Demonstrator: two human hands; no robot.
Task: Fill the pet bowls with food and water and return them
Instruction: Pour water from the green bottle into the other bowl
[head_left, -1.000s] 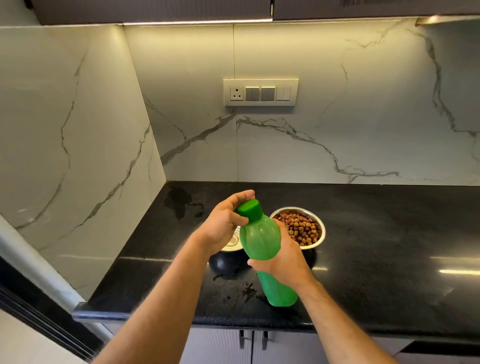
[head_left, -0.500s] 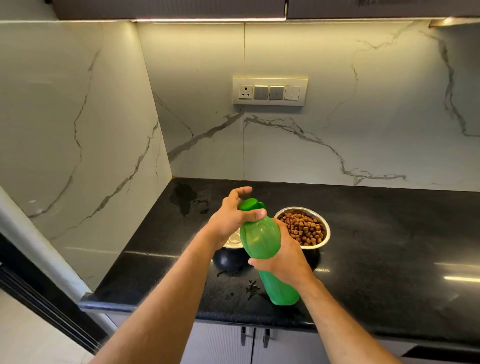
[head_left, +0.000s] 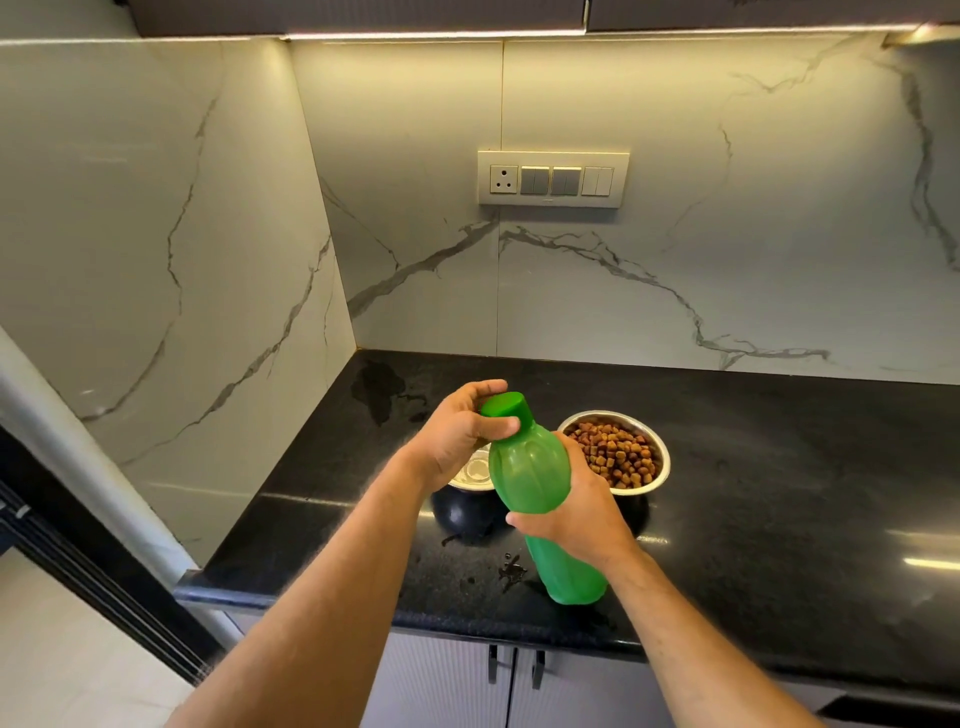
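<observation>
A green plastic bottle (head_left: 530, 467) stands tilted on the black countertop (head_left: 779, 467), its base near the front edge. My right hand (head_left: 576, 514) wraps its middle. My left hand (head_left: 460, 436) has thumb and fingers pinched on the green cap (head_left: 506, 406). Behind the bottle sits a steel bowl (head_left: 660, 467) full of brown kibble. A second steel bowl (head_left: 472, 473) lies to its left, mostly hidden behind my left hand and the bottle; what it holds I cannot tell.
Marble walls close the corner at the left and back. A switch panel (head_left: 553, 178) hangs on the back wall. Small wet spots (head_left: 511, 569) mark the counter by the bottle's base, and a damp patch (head_left: 379, 387) lies in the far corner. Cabinet doors (head_left: 514, 675) sit below.
My left hand has shifted its grip on the cap, the fingers turning around it. The bottle stays in place in my right hand. The camera has drifted slightly left.
</observation>
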